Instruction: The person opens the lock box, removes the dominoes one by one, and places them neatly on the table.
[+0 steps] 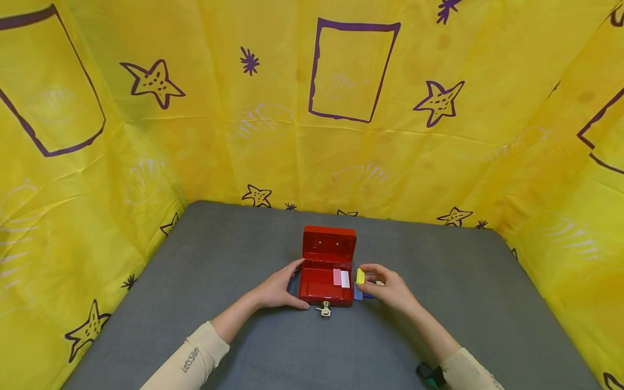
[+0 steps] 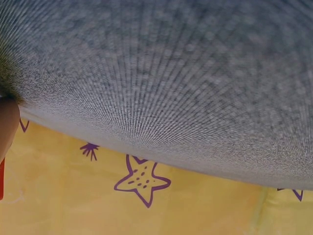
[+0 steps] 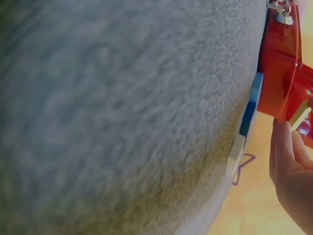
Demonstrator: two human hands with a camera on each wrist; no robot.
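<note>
A red metal cash box (image 1: 314,277) sits on the table with its lid (image 1: 329,245) raised. My left hand (image 1: 278,288) holds the box at its left side, thumb by the front corner and fingers by the back one. Inside, toward the right, lie a pink block (image 1: 337,277) and a white block (image 1: 345,279). Just outside the right wall, my right hand (image 1: 392,290) pinches a thin yellow block (image 1: 361,276) between thumb and fingers. Beneath that hand, a light blue block (image 1: 358,293) and a dark blue block (image 1: 368,296) rest on the table, partly hidden.
A pale block (image 3: 235,155) lies beyond the blue ones in the right wrist view. At the box's front is a metal lock with a key (image 1: 325,309). Grey cloth (image 1: 234,244) covers the table, and yellow patterned fabric (image 1: 273,146) encloses its back and sides.
</note>
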